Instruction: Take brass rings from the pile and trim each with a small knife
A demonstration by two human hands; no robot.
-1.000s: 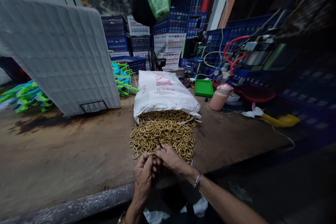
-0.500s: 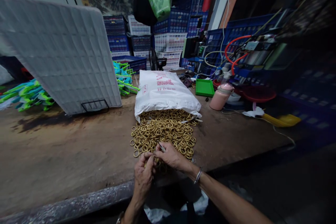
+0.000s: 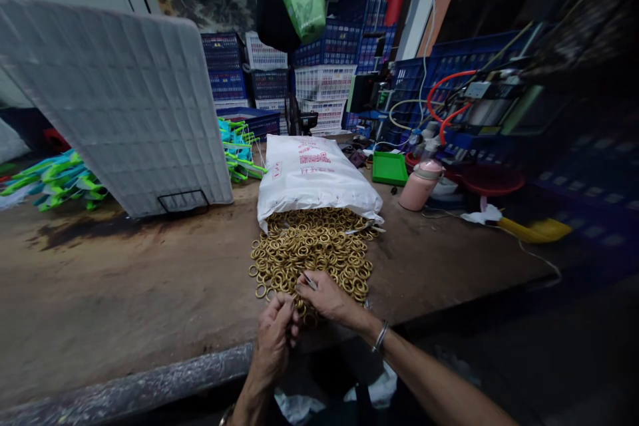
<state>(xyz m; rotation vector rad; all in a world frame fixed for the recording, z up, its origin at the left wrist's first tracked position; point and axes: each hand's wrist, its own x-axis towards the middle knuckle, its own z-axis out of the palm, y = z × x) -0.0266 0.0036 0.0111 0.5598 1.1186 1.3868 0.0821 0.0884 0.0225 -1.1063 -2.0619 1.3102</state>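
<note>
A heap of brass-coloured rings (image 3: 319, 246) spills from the mouth of a white sack (image 3: 319, 176) with red print. My right hand (image 3: 327, 296), at the near side of the heap, is closed on a small pointed metal tool (image 3: 310, 281) whose exact kind I cannot make out. Just left of it and lower, my left hand (image 3: 274, 329) is curled with thumb and fingers pressed together. Whatever sits in that pinch is hidden by the fingers. A small gap shows between the two hands, with rings behind and below them.
A grey-white ribbed panel (image 3: 130, 100) stands on the table (image 3: 150, 293) at left, beside green and blue plastic pieces (image 3: 70, 176). Right of the sack are a green tray (image 3: 389, 168), a pink bottle (image 3: 421, 186) and a yellow scoop (image 3: 536, 229). Crates (image 3: 327, 83) are stacked behind.
My hands have moved slightly apart; before, their fingertips met. The left has shifted a little down and the right still holds the metal tool. The view has shifted slightly.
</note>
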